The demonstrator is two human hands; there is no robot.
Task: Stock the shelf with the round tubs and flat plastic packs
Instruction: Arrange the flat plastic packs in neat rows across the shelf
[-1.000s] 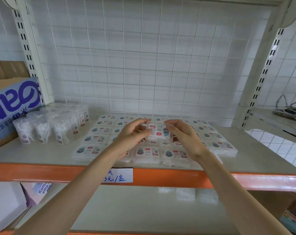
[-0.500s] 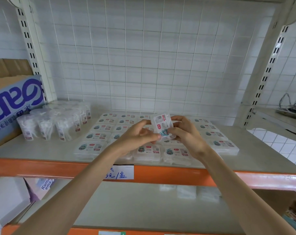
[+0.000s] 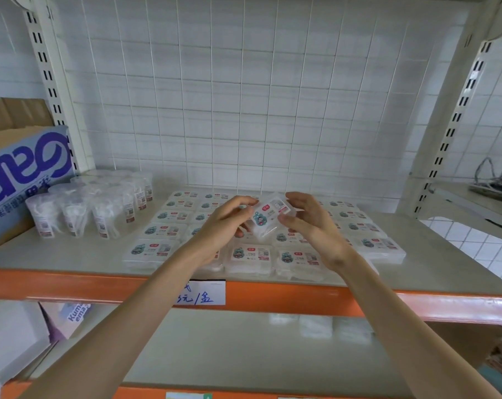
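We've got one flat pack (image 3: pixel 268 218) tilted in the air above the shelf (image 3: pixel 71 254). Our left hand (image 3: pixel 223 226) pinches its left edge and our right hand (image 3: pixel 313 226) grips its right end. Rows of packs (image 3: pixel 251 254) lie directly beneath. Round tubs (image 3: pixel 71 214) stand to the left, beside a cardboard box (image 3: pixel 22 168).

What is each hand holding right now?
Left hand: pinches the flat plastic pack, left edge.
Right hand: grips the same pack, right edge.
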